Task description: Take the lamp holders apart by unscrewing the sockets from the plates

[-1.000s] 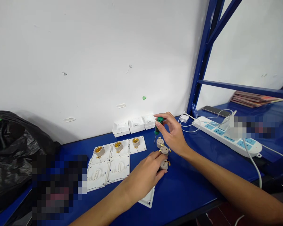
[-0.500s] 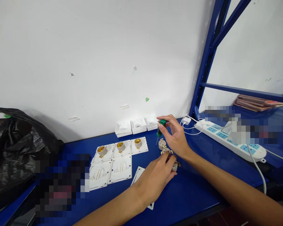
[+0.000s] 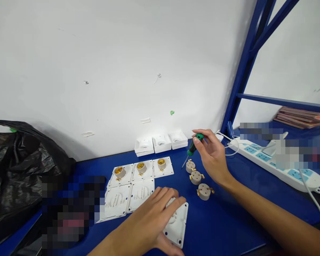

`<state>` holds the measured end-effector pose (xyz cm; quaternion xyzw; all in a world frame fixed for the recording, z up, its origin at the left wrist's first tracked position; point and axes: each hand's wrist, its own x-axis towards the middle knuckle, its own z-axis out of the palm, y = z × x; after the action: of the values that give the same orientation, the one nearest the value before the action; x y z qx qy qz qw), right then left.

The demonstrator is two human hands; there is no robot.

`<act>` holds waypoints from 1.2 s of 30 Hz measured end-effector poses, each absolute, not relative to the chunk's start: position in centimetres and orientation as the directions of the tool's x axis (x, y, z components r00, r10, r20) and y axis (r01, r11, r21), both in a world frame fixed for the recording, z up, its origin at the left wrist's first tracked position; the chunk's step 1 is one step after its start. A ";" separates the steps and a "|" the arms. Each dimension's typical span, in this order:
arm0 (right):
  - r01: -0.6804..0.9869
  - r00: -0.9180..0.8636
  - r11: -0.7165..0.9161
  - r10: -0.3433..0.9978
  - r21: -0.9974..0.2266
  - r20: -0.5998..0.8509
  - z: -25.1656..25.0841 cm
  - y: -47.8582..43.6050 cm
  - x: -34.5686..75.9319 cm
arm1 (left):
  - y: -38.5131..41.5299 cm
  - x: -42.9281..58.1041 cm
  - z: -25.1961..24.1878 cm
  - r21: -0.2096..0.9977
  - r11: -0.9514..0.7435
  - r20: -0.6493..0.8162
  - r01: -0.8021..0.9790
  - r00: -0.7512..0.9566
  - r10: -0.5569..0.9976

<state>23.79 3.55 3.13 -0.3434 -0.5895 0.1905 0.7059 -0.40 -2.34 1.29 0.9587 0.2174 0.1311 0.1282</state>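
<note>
My right hand (image 3: 212, 153) pinches a green-and-black screwdriver (image 3: 194, 146) between thumb and fingers, its thin shaft slanting down to the left. Below it stand three round beige lamp sockets with brass terminals: a far one (image 3: 190, 166), a middle one (image 3: 196, 177) and a near one (image 3: 204, 192). With thumb and fingers across opposite edges, my left hand (image 3: 152, 220) grips a white square plate (image 3: 178, 224), partly hidden by the hand. To the left, three white plates carry brass-lined sockets (image 3: 140, 167). Two bare white plates (image 3: 140, 192) lie in front of those.
Three white square boxes (image 3: 162, 144) line the wall. A white power strip (image 3: 272, 160) with cables lies at right, beside a blue metal frame (image 3: 241, 71). A black plastic bag (image 3: 29, 170) stands at left on the blue tabletop (image 3: 229, 220).
My left hand has left the near socket and moved down and left onto the white plate. The screwdriver stays in my right hand and is more tilted. The view has shifted slightly.
</note>
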 end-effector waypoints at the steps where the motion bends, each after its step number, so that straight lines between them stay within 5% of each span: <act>1: 0.120 0.232 0.691 0.678 -0.712 0.697 3.2 3.2 23.6 | -2.1 -0.7 1.1 0.325 -0.868 0.178 0.377 0.876 0.447; 10: 0.194 0.080 0.704 0.683 -0.683 0.726 1.9 2.0 22.8 | -1.9 -0.4 -0.2 0.368 -0.723 0.143 0.585 0.733 0.665; 24: 0.228 0.044 0.692 0.696 -0.685 0.717 1.4 2.2 22.8 | -1.2 -1.7 -0.3 0.375 -0.661 0.150 0.650 0.661 0.735; 36: 0.229 0.079 0.732 0.644 -0.642 0.761 1.5 2.5 22.6 | -1.6 -1.7 0.0 0.258 -0.715 0.157 0.649 0.703 0.694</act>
<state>22.62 2.51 1.47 -0.3305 -0.6600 0.1581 0.6559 -1.65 -1.60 0.01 0.9181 0.3659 0.1219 0.0917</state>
